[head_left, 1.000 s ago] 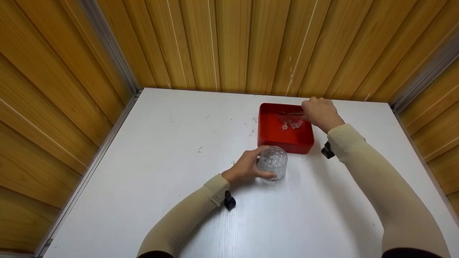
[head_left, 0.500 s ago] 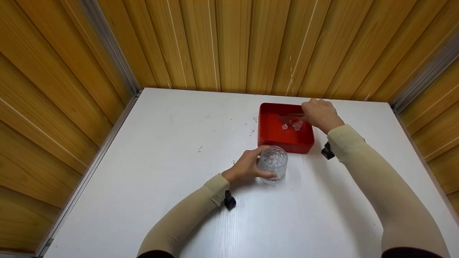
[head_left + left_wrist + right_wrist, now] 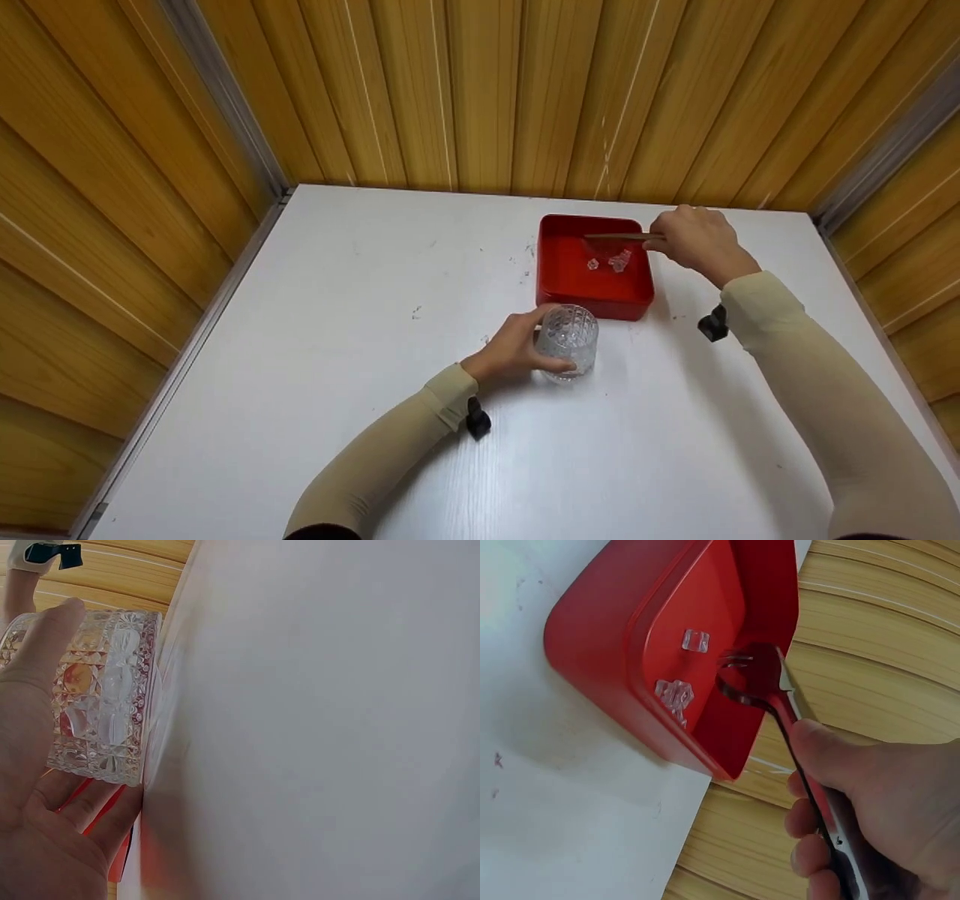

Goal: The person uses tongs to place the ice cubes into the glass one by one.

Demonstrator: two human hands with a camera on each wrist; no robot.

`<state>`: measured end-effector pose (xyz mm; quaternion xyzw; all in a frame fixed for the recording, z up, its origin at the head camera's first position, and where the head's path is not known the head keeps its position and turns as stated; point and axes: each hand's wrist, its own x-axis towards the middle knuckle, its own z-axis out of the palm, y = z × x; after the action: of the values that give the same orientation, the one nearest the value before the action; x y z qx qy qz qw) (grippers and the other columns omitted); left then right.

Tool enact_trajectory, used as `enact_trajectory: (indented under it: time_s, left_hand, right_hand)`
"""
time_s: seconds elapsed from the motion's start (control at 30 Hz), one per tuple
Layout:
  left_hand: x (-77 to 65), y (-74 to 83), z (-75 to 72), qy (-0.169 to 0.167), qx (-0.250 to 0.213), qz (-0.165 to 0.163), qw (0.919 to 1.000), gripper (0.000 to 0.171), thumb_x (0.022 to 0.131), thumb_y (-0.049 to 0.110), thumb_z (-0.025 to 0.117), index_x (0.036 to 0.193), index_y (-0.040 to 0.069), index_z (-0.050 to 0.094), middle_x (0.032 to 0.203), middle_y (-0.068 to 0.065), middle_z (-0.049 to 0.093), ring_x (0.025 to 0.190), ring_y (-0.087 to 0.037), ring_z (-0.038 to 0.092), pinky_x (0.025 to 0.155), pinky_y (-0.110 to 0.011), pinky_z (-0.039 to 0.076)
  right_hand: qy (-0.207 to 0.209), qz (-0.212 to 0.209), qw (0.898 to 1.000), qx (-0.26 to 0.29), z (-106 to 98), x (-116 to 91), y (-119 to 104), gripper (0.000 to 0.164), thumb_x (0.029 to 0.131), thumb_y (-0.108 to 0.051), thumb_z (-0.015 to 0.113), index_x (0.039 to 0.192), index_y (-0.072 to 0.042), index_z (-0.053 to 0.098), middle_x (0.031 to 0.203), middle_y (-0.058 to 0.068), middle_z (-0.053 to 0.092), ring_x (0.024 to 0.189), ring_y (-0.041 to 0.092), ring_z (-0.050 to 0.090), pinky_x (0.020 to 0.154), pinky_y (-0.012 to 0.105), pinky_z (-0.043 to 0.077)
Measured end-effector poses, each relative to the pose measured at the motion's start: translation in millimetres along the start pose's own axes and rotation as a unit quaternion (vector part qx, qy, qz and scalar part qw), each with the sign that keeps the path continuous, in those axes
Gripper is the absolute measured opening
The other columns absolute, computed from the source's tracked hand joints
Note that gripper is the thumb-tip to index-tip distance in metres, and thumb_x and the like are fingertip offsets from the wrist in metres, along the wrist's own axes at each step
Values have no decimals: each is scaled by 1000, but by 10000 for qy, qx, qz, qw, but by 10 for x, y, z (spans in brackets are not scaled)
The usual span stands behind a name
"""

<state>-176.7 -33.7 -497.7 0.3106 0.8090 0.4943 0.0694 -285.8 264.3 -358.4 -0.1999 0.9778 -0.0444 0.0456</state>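
Observation:
My left hand [image 3: 514,349] grips a clear cut-glass tumbler [image 3: 579,345], thumb on the near side and fingers round the far side. The glass stands upright on the white table. My right hand [image 3: 697,240] holds metal serving tongs [image 3: 804,772] over the back right corner of a square red tray [image 3: 570,285]. In the right wrist view the tongs' toothed tips reach inside the tray walls, apart from the clear cubes. One cube [image 3: 695,640] lies alone; several others [image 3: 675,694] are clustered near a wall.
The red tray stands just beyond the tumbler, near the back of the white table [image 3: 360,300]. Wood-panelled walls [image 3: 480,97] rise behind and at both sides. Small dark marks [image 3: 417,312] dot the tabletop.
My right hand has moved right, off the tray's corner, showing more of the tongs. My left hand and the tumbler stay in place. The cubes look slightly more bunched than a second ago.

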Motion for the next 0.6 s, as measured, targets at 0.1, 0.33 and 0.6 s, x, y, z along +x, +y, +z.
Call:
enact_trajectory:
  time_s: [0.1, 0.33, 0.6]
  left_hand:
    - [-1, -15, 5, 4, -18, 39, 10000, 83, 75, 29, 94, 145, 13, 52, 132, -4, 67, 117, -14, 64, 102, -22, 50]
    - [-6, -31, 0, 20, 86, 9, 10000, 83, 75, 32, 94, 145, 14, 53, 129, -3, 68, 115, -11, 64, 100, -20, 50]
    - [-6, -22, 4, 34, -14, 22, 10000, 83, 75, 32, 94, 145, 15, 53, 130, -2, 68, 116, -13, 64, 101, -22, 50]
  right_hand:
    - [224, -63, 9997, 19, -12, -81, 37, 20, 95, -22, 75, 104, -5, 80, 76, 5, 71, 63, 22, 54, 50, 33, 45]
    - [582, -238, 9980, 69, -45, -254, 31, 22, 96, -22, 75, 109, -5, 79, 84, 9, 75, 64, 23, 54, 51, 34, 45]
    - [639, -464, 9965, 281, -77, -447, -41, 22, 95, -21, 75, 111, -6, 79, 86, 8, 76, 64, 21, 54, 51, 33, 45]
